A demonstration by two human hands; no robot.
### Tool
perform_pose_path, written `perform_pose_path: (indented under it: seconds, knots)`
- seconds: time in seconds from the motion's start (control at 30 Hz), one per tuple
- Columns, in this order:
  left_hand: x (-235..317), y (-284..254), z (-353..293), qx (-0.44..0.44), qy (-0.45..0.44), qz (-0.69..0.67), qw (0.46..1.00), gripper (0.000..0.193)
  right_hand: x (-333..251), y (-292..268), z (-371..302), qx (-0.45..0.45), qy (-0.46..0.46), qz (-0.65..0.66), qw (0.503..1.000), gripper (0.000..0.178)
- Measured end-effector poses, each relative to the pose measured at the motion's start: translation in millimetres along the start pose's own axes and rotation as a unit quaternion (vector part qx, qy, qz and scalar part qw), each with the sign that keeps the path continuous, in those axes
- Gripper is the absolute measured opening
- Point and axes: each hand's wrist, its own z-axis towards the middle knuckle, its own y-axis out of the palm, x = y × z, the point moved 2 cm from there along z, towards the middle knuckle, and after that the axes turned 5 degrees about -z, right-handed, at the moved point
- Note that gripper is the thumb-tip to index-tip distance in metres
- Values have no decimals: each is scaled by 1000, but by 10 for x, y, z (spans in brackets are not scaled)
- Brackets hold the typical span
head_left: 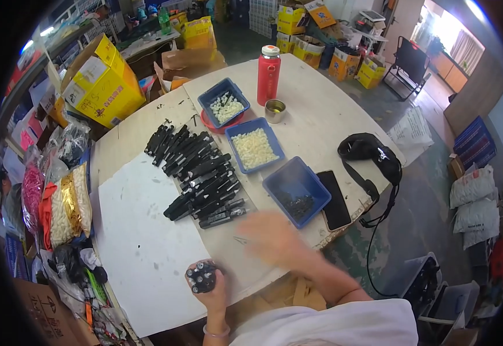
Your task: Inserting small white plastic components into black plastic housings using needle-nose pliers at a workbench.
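Note:
My left hand (212,294), with a light bracelet on its wrist, is closed round a bundle of black stick-like parts (203,278). The bundle stands end-up, showing several round ends with pale or metallic centres. Smeared by motion, my right hand (277,237) is above the table between the black pile and the nearest blue tray; its fingers are not clear. A pile of similar black stick-like parts (199,167) lies in rough rows beyond my hands. Small dark pieces (297,206) lie in the nearest blue tray (315,179). Thin small pieces (240,240) lie beside my right hand.
Another blue tray (278,144) holds small cream pieces; a third (203,97) sits in a red dish. Farther off stand a red bottle (267,78) and a metal cup (275,112). A phone (335,202) and black strapped item (372,158) lie right. White sheeting (147,248) covers the near left.

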Motion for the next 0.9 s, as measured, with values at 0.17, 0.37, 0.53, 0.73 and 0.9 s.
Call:
perform_pose_path:
  seconds: [0.17,0.37,0.53,0.73,0.9]
  knots:
    - [14,220,-115,-49,-59,11,997,52,882,-549,-59,-37,51,-307,950,13]
    - [-277,485,-222,-99,-79,19,992,44,1265,-506,-124,-131,-37,-353,926,9]
    - [-267,469,-205,-172,69,94,978,49,1313,-430,-72,-200,-62,-380,901,8]
    - [-237,515,-199,-168,69,74,981,48,1289,-398,20,-249,-55,-413,874,12]
    - [-291,498,-208,-154,69,79,983,50,1333,-382,60,-264,-65,-406,872,15]
